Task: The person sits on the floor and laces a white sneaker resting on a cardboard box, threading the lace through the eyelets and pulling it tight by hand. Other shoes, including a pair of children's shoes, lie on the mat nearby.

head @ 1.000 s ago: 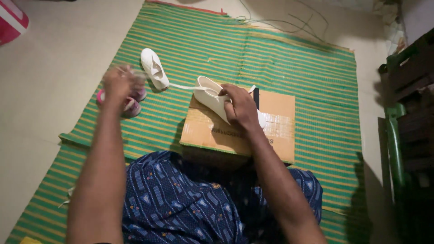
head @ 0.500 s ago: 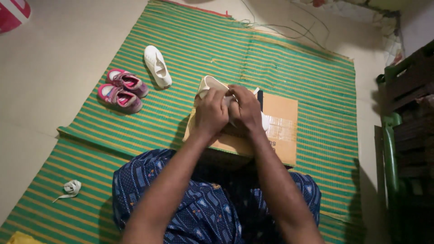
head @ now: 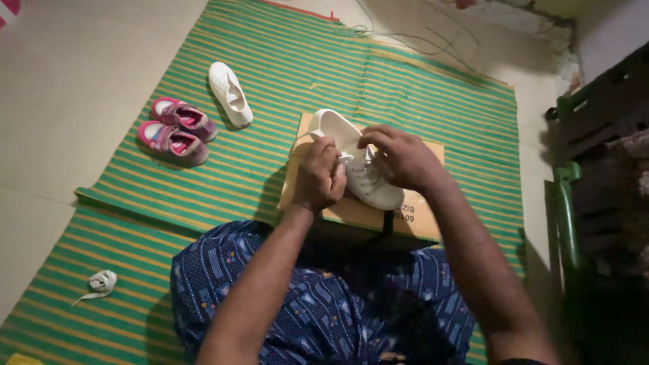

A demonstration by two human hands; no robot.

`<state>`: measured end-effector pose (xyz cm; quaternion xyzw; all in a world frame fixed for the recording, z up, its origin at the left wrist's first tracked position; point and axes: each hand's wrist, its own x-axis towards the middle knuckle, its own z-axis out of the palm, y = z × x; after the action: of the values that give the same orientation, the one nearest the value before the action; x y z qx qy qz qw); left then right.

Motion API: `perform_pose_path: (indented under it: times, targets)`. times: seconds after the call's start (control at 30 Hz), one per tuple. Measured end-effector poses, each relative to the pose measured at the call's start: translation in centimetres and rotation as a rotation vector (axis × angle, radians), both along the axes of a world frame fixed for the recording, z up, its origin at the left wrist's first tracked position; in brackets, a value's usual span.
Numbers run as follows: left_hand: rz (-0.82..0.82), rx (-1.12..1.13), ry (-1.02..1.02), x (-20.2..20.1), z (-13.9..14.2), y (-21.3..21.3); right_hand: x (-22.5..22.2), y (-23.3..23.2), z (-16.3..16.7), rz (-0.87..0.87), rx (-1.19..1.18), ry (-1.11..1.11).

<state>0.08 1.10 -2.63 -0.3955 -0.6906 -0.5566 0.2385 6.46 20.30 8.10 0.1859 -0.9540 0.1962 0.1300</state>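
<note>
Both hands at frame centre: left hand (head: 319, 177) pinches lace, right hand (head: 399, 159) curls over white shoe (head: 362, 172) on cardboard box (head: 419, 209); shoe runs upper left to lower right.

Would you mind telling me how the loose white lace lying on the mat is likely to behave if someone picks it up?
The white lace lies crumpled in loose loops on the striped mat, so it is probably floppy and would dangle. It looks thin and flat, so likely very light. Lying flat, it seems unlikely to roll, though a push would probably only bunch it up.
</note>
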Motion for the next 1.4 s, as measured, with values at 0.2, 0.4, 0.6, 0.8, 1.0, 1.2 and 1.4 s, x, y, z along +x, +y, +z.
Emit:
perform_pose_path:
  times: [0.2, 0.4, 0.6, 0.8, 1.0, 1.2, 1.4]
  targets:
    - [0.029, 0.022, 0.024, -0.8, -0.2, -0.2, 0.1, -1.1, 1.9, 0.144, 0.110, -0.052]
    - [-0.015, 0.041, -0.132, -1.1, -0.3, -0.4, -0.9, -2.7, 2.3, -0.169, 0.330, -0.255]
    - [-0.055, 0.027, -0.082, -1.6, -0.9, -0.5, -1.6, -2.5, 2.4, 0.060, 0.566, -0.044]
    - [-0.036, 0.073, -0.111, -2.0, 0.1, -0.8, -2.5, -2.9, 2.3, -0.112, 0.310, -0.291]
    - [-0.087, 0.035, -0.214, -2.2, 0.2, -0.7, -3.0, -2.0, 3.8, -0.107, -0.229, -0.732]
    - [-0.049, -0.007, -0.050, -2.1, 0.3, -0.6, -5.6, -2.3, 7.6, -0.070, -0.481, -0.589]
    - [-0.088, -0.072, -0.077, -1.9, 0.9, -0.8, -13.7, -3.9, 6.3, -0.222, -0.576, -0.329]
